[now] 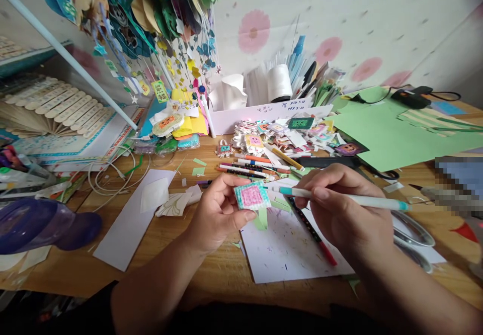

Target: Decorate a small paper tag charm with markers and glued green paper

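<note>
Taking the small card [251, 196], with its pink centre and teal border, as the middle of the clock, the left hand [221, 206] sits at 9 o'clock. Its fingers and thumb are closed to a narrow pinch on the card's left part, holding it up above the surface [211, 269]. The right hand [341, 209] is at 3 o'clock, its thumb and fingers closed around a white marker [362, 200] with teal parts.

The card faces the viewer, tilted slightly, its long axis running roughly from 9 to 3 o'clock. The marker lies nearly along the same line: its tip points to 9 o'clock and its rear end reaches out toward 3. The tip is right by the card's edge at 2 o'clock; whether they touch cannot be told.

At 5 o'clock, beneath the hands, lies a speckled white sheet [281, 267], and on it a dark dotted pen [311, 229], its red end toward 5. Several loose markers [249, 169] lie at 12 o'clock, with a pile of paper cutouts [283, 136] at 1 and a large green sheet [372, 146] at 2.
</note>
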`<action>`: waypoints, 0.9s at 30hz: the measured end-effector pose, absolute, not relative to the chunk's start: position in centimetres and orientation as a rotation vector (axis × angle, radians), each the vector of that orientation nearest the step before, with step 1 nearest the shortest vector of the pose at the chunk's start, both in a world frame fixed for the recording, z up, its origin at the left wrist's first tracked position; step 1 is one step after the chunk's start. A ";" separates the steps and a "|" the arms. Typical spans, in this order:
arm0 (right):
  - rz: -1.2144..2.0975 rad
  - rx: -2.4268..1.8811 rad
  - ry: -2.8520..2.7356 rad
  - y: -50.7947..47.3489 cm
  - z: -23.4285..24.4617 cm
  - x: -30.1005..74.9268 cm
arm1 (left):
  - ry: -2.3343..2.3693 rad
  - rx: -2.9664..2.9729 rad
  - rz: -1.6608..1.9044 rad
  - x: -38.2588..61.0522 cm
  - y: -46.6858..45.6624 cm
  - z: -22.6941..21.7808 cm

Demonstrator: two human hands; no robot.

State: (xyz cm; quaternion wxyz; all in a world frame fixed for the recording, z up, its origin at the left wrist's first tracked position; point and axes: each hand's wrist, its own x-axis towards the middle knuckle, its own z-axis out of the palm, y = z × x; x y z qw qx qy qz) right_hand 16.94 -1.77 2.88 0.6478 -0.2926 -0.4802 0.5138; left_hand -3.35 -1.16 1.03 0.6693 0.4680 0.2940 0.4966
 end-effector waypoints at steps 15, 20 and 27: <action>1.160 -0.680 -1.146 -2.2 2.8 17.1 | 0.704 1.053 1.128 -3.3 -1.2 1.2; 1.146 -0.713 -1.204 -2.3 2.3 17.4 | 0.726 1.081 1.136 -3.2 -1.1 1.1; 1.146 -0.644 -1.165 -2.1 2.6 17.3 | 0.730 1.106 1.148 -3.2 -1.1 1.2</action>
